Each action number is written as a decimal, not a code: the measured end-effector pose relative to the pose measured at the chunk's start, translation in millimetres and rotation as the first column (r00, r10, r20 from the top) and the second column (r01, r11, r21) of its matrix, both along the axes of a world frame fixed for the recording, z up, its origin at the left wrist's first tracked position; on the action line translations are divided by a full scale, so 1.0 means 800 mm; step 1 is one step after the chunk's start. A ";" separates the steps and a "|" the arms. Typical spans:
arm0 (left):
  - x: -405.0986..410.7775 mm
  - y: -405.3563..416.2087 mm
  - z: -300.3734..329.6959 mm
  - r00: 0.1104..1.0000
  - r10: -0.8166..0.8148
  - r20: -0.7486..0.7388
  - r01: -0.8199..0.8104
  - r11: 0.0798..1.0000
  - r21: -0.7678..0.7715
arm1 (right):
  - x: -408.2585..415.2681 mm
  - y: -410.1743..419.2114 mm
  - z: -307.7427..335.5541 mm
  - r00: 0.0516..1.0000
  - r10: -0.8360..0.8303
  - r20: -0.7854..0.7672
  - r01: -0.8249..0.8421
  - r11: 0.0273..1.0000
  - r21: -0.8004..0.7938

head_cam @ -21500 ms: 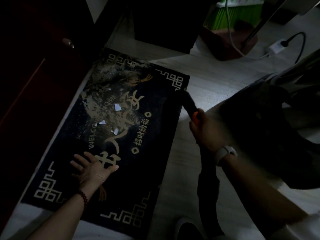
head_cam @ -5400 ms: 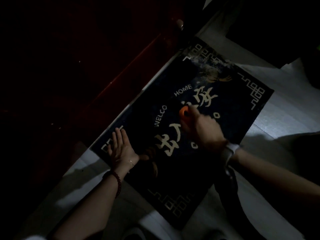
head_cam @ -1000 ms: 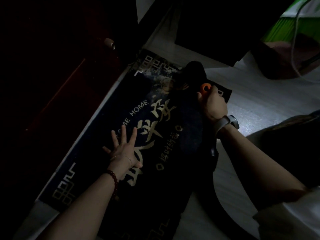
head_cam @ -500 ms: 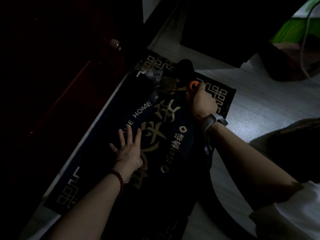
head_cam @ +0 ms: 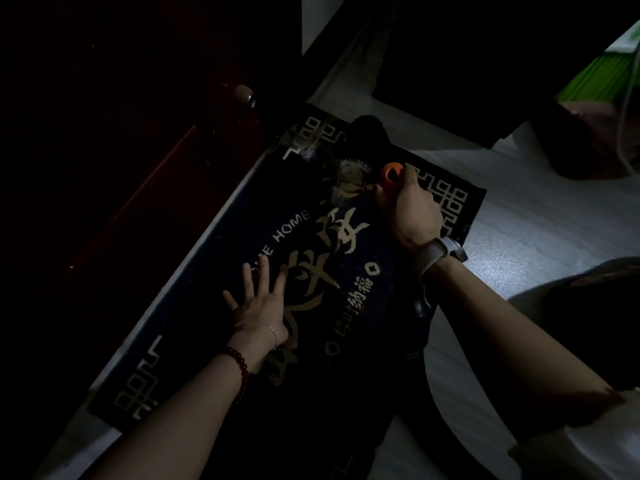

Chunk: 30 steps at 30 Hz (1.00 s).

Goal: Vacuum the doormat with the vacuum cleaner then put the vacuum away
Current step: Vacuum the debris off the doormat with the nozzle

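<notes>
vacuum nozzle [head_cam: 367, 133] now nearer doormat [head_cam: 214, 278] far corner, left hand [head_cam: 259, 303] unmoved

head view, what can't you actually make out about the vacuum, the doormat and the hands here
- Vacuum cleaner: head view, only an orange part and a dark nozzle show; the body is lost in shadow under the right arm.
- Right hand: seen from behind, so its fingers on the vacuum are hidden.
- Doormat: near end is cut off by the bottom edge, and the left hand covers some lettering.
- Remaining dirt: too dark to judge beyond a pale patch at the far corner.
</notes>
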<state>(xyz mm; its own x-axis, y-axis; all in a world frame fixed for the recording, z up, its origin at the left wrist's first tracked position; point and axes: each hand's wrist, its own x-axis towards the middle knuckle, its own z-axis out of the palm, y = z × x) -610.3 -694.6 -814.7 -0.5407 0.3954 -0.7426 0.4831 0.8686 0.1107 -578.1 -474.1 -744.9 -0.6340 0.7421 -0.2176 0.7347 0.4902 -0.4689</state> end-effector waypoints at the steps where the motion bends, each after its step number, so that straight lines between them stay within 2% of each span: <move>1: 0.000 0.000 0.000 1.000 0.003 0.005 -0.003 1.000 0.000 | 0.003 0.001 0.000 1.000 -0.009 -0.016 0.009 1.000 -0.012; 9: -0.001 -0.001 -0.002 1.000 -0.001 -0.013 0.001 1.000 0.006 | 0.008 0.016 0.017 0.994 -0.021 -0.105 0.011 0.996 -0.092; 20: -0.004 -0.002 0.002 0.999 -0.013 0.031 0.013 1.000 -0.006 | -0.081 -0.019 -0.001 0.974 0.228 -0.011 -0.227 0.973 0.046; 25: -0.002 -0.001 0.004 1.000 -0.006 0.021 0.006 1.000 -0.008 | -0.066 0.001 -0.002 0.987 0.159 0.033 -0.161 0.986 0.051; 30: -0.001 0.001 0.006 1.000 0.018 0.025 -0.018 1.000 0.005 | -0.005 0.039 0.001 0.990 0.127 0.067 -0.127 0.992 0.006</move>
<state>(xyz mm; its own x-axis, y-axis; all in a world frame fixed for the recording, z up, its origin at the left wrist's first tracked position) -611.1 -693.9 -809.6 -0.5291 0.3891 -0.7541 0.4641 0.8767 0.1267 -582.3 -442.9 -744.5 -0.7075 0.6589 -0.2555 0.6957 0.5858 -0.4158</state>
